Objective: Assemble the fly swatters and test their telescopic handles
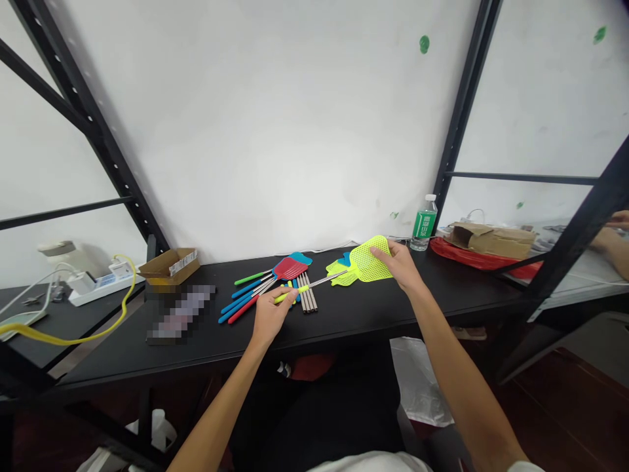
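2-handed handling of a yellow swatter [357, 269] above a black table [363, 321]; places are given relative to the grey rods [307, 300]. The swatter extends from just above the rods toward their right, its thin metal shaft [325, 280] spanning the gap between the 2 hands. The left hand [272, 316], near the rods on their left, is clamped on the yellow handle [281, 298]; the right hand [403, 265], well to their right, pinches the edge of the perforated head [373, 261], thumb on its face. Left of the rods lie other swatters [240, 303] with blue, red and green handles. Right of the rods, partly behind the held head, are loose-looking yellow pieces [338, 270] and a blue piece [347, 258]. A bottle [423, 226] stands farther right; a cardboard box [170, 267], far left. The step in hand appears to be fitting or adjusting the shaft; whether its joints are fully seated cannot be told. The next move would call for 2 firm grips in line with the shaft, force directed along it, lest it bend or the head twist.
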Action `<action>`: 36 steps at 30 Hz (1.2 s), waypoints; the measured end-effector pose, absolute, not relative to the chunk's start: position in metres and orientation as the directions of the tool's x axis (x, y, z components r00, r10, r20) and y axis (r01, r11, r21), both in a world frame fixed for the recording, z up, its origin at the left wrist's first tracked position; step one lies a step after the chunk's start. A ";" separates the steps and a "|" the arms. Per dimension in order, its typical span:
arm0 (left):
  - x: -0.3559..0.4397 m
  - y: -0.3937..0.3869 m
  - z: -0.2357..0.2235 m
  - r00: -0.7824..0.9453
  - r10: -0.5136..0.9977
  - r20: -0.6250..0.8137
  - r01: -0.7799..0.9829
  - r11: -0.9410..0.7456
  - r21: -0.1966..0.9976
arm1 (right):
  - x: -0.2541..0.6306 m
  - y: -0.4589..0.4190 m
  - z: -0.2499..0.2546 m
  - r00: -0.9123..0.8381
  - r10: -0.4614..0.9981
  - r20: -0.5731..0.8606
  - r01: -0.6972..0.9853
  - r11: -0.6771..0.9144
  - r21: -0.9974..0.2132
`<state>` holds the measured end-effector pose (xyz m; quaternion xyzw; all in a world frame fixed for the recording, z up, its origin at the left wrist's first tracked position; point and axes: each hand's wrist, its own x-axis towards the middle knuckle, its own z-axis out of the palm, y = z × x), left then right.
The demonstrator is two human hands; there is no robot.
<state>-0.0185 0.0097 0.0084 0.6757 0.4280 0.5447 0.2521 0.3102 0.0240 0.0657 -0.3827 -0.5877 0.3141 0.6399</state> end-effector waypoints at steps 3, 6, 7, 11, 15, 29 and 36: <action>-0.019 0.009 0.009 0.044 0.851 0.524 0.296 -0.512 0.806 | 0.310 0.023 0.066 0.121 0.858 0.499 0.040 0.498 -0.866; -0.019 0.009 0.009 0.051 0.850 0.524 0.278 -0.516 0.810 | 0.310 0.022 0.067 0.130 0.866 0.483 0.025 0.484 -0.875; -0.020 0.009 0.009 0.052 0.849 0.526 0.273 -0.518 0.810 | 0.309 0.022 0.067 0.132 0.869 0.478 0.019 0.480 -0.877; -0.020 0.009 0.008 0.059 0.847 0.529 0.261 -0.525 0.810 | 0.309 0.021 0.067 0.130 0.882 0.453 0.008 0.456 -0.890; -0.020 0.009 0.008 0.065 0.844 0.533 0.262 -0.530 0.806 | 0.307 0.020 0.068 0.126 0.888 0.442 0.002 0.446 -0.895; -0.018 0.006 0.013 0.059 0.844 0.533 0.254 -0.529 0.810 | 0.301 0.020 0.068 0.147 0.895 0.422 0.034 0.422 -0.906; -0.018 0.007 0.011 0.049 0.845 0.532 0.245 -0.527 0.814 | 0.299 0.021 0.065 0.135 0.883 0.450 0.071 0.444 -0.893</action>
